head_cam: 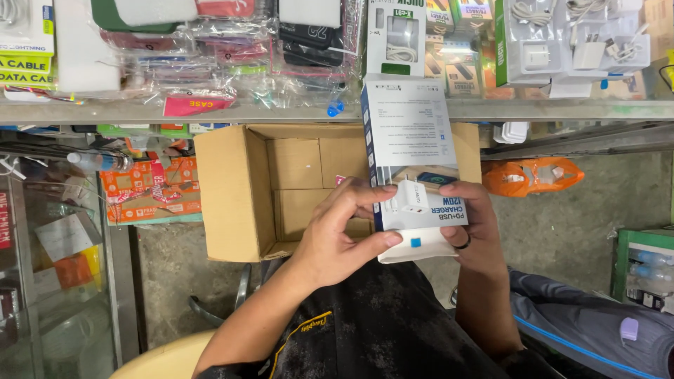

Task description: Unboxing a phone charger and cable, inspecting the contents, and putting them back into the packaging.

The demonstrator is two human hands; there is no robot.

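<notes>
A small shop seen from above, over a person's lap. On the far left stands a glass display case with papers and small goods inside. Along the top runs a grey counter crowded with clear plastic packets of phone cases and, further right, boxed chargers and cables. Below the counter edge, an open brown cardboard box lies with its opening facing up toward the viewer, flaps spread. The floor is bare grey concrete. An orange plastic bag lies on it to the right, and a green crate sits at the far right edge.

In the middle, just over the cardboard box, the person holds a tall white and blue charger box. Its long axis runs away from the person, with the far end pointing up toward the counter and the near end, with an open white flap, toward the lap. The left hand grips the box's left edge, fingers curled over the front and thumb pressing the flap. The right hand, wearing a dark ring, clasps the right edge, fingers wrapped onto the front.
</notes>
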